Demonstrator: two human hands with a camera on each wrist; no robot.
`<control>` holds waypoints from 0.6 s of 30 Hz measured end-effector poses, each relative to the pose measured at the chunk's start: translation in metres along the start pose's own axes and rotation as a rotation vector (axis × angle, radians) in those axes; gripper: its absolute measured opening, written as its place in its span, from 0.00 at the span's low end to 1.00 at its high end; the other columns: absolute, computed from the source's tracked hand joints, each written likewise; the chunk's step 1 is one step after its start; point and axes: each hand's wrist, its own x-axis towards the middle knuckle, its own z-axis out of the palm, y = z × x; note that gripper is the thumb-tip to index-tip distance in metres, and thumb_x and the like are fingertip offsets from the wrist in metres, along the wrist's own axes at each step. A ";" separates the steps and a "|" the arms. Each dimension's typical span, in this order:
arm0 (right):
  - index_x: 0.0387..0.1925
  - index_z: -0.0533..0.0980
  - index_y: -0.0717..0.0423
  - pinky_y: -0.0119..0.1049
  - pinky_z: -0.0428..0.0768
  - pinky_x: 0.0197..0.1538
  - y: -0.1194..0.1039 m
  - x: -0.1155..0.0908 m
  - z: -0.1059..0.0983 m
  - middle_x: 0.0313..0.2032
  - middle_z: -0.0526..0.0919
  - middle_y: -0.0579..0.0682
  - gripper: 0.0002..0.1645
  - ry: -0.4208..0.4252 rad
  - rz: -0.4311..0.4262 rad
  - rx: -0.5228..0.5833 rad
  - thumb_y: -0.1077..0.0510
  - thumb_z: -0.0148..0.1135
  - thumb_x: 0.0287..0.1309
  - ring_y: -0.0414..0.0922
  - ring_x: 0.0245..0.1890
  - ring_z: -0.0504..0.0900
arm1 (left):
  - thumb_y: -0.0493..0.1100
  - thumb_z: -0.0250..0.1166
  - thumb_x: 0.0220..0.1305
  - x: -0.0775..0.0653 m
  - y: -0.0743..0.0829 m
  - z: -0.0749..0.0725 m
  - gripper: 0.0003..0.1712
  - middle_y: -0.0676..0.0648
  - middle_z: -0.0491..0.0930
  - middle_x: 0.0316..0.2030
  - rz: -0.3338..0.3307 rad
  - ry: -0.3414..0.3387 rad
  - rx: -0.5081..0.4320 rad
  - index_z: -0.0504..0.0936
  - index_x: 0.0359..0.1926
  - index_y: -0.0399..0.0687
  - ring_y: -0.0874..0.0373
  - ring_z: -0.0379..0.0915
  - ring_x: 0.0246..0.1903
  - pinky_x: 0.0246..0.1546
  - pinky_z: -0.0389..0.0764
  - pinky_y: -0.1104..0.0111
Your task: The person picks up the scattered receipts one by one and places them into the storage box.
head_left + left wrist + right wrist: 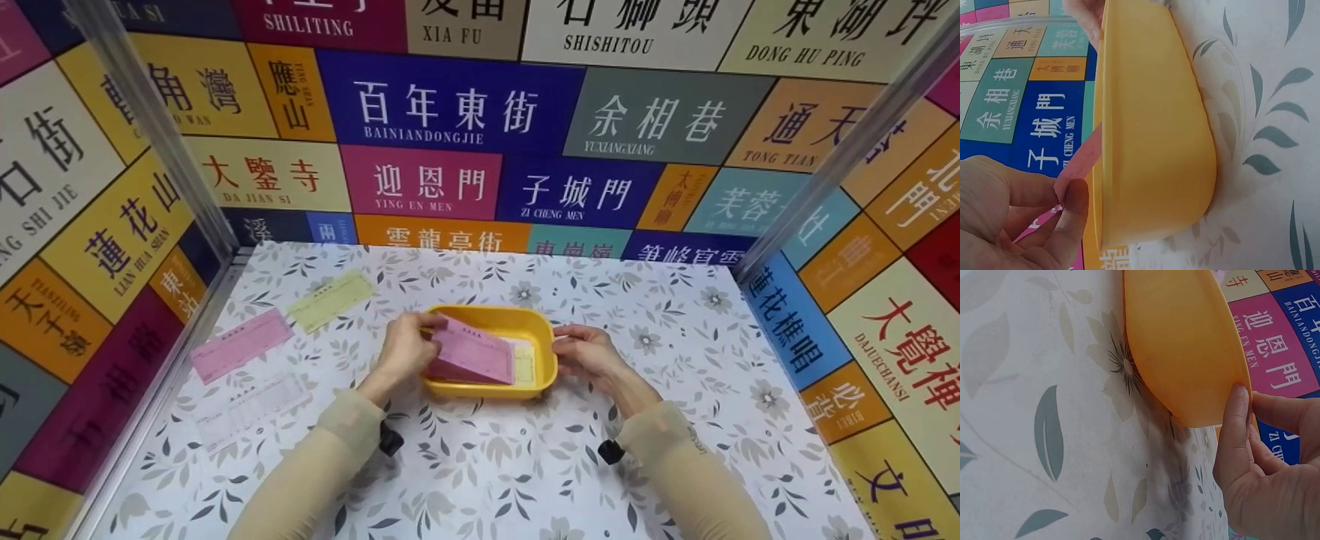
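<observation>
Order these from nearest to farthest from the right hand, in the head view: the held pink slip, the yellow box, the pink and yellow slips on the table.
1. Yellow box: the right hand pinches its edge.
2. Held pink slip: in the left hand, partly inside the box.
3. Yellow slip: on the table, left of the box.
4. Other pink slip: farther left.

The right fingers pinch a yellow box by its rim; it stands on a floral surface, a lettered wall behind.
</observation>
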 end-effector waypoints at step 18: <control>0.66 0.83 0.62 0.34 0.93 0.39 0.002 -0.001 0.000 0.45 0.96 0.54 0.25 0.011 -0.005 -0.025 0.66 0.71 0.68 0.42 0.37 0.91 | 0.31 0.69 0.68 -0.012 -0.030 -0.035 0.22 0.40 0.93 0.58 0.016 0.061 -0.059 0.93 0.60 0.45 0.43 0.91 0.56 0.61 0.92 0.52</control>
